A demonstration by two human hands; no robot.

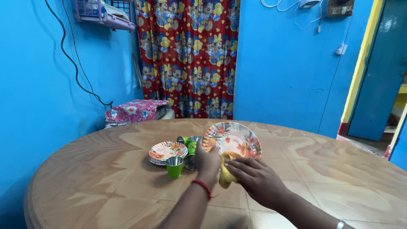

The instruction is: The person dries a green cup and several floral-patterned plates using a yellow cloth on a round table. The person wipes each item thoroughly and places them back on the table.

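A large flowered plate stands tilted near the centre of a round wooden table, gripped at its lower-left rim by the left hand while the right hand presses a yellow cloth against its face. The risk appears to lie in that single rim hold: a firm push from the cloth could twist the plate loose or swing it into the green cups clustered at its nine o'clock, toppling them toward the stack of smaller plates beyond. The left fingers are closed around the rim. The right hand lies mostly flat, fingers loosely curled over the bunched cloth at the plate's six o'clock.
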